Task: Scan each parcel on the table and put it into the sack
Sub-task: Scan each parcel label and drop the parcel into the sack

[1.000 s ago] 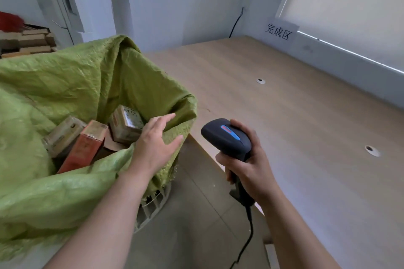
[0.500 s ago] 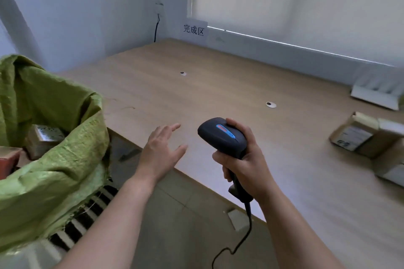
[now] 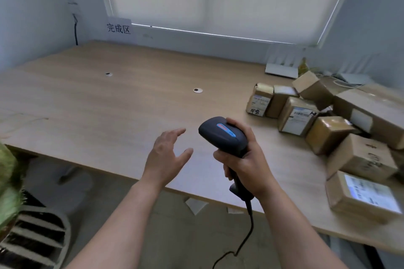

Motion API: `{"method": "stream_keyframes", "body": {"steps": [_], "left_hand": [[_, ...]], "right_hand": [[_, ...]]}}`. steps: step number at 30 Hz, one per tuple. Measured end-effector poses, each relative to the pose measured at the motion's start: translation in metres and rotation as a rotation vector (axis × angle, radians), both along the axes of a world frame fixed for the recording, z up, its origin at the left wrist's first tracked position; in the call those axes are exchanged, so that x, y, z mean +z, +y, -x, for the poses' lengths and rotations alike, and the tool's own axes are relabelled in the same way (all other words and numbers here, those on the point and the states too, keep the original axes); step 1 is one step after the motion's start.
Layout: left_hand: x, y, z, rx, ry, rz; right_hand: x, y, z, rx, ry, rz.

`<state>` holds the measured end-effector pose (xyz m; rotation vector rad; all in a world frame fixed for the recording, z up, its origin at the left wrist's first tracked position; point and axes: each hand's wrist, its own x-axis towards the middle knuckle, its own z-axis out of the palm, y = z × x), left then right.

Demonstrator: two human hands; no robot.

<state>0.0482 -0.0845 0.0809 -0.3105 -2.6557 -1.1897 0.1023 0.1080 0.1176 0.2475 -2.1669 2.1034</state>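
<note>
Head view: your right hand [image 3: 244, 157] grips the scanner [image 3: 223, 135], left hand [image 3: 167, 155] spread empty; reach right for a parcel [image 3: 297, 117].

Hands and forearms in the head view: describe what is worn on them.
Nothing is worn. The left hand and the right hand are bare, with no gloves, rings or watch in sight. Both forearms are bare down to the bottom edge of the picture; no sleeve shows.

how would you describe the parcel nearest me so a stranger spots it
Look at the wooden table, then the pile of brown boxes at its right end. The parcel lies at the near edge, closest to the camera, its big white label facing up.
</note>
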Motion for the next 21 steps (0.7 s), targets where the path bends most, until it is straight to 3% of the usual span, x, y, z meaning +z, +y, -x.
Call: {"method": "stream_keyframes", "body": {"steps": [21], "left_hand": [[-0.015, 0.174, 0.057, -0.523, -0.018, 0.116]], "right_hand": [[-0.009, 0.124, -0.021, -0.509, -0.022, -0.046]]}}
